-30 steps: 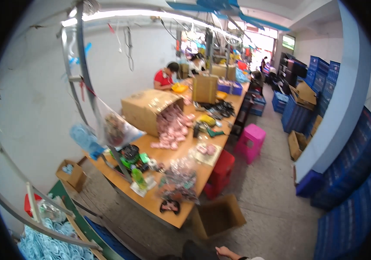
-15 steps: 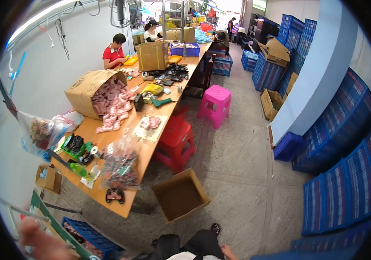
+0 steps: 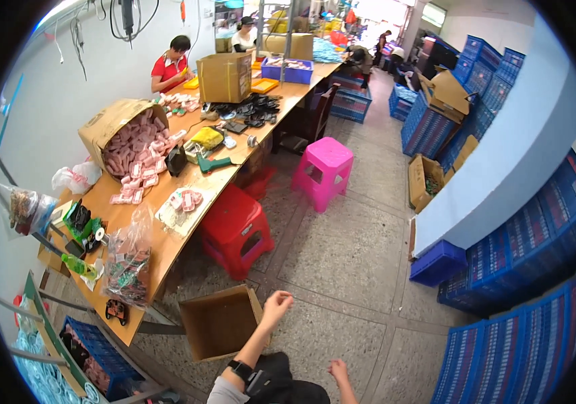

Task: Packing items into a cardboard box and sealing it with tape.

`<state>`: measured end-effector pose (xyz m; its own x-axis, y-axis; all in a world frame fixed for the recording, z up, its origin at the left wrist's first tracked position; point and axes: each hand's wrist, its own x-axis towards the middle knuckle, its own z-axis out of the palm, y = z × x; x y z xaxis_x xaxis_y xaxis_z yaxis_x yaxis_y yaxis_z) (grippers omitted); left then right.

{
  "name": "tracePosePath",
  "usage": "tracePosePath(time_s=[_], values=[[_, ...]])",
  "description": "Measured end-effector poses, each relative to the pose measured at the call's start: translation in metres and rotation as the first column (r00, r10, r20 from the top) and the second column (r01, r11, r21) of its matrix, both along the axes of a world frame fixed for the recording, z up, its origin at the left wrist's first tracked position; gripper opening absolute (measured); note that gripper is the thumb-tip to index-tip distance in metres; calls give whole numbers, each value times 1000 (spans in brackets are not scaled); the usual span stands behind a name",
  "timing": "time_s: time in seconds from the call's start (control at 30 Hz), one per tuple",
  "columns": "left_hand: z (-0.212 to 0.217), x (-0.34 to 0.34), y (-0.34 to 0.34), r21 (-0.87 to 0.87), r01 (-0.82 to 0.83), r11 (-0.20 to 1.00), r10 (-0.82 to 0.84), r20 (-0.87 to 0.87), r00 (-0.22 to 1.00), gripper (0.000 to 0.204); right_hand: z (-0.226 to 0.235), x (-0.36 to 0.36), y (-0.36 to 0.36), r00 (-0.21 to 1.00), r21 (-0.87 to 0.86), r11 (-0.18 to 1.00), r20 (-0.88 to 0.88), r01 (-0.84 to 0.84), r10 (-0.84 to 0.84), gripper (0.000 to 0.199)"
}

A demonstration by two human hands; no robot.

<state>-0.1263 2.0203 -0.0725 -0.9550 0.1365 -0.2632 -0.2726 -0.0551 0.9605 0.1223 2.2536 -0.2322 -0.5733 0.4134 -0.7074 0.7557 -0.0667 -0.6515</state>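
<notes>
My left hand [image 3: 276, 306] is raised over the concrete floor with loosely curled fingers and nothing in it; a dark watch sits on that wrist. It hovers just right of an open, empty cardboard box [image 3: 221, 322] on the floor. My right hand [image 3: 337, 370] shows low near the bottom edge, fingers apart, also holding nothing. A red plastic stool [image 3: 237, 229] stands ahead of the left hand, and a pink stool [image 3: 323, 168] is farther on.
A long wooden workbench [image 3: 167, 195] runs along the left, carrying a tipped carton of pink packets [image 3: 126, 138], clear bags and a green tool [image 3: 212, 163]. People work at its far end [image 3: 170, 64]. Blue crates [image 3: 537, 269] are stacked on the right.
The view has swung right and down along the bench. My left hand has come up into sight beside the floor box; the right hand now shows at the bottom.
</notes>
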Motion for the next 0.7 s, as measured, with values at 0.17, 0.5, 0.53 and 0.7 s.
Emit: tracePosePath(time_s=[0.17, 0.5, 0.53, 0.7], values=[[-137, -15, 68, 2, -93, 996, 86, 376, 923, 19, -2, -96, -23, 947, -73, 945, 26, -318, 320, 24], [-289, -168, 32, 101, -717, 689, 319, 847, 426, 28, 2, -170, 108, 761, -258, 852, 384, -455, 522, 22], [-273, -211, 42, 44, -734, 677, 345, 863, 370, 35, 8, -184, 133, 789, -193, 907, 449, -374, 421, 22], [-288, -334, -19, 204, -915, 348, 364, 870, 332, 110, 39, -292, 189, 832, -104, 962, 483, -253, 272, 18]])
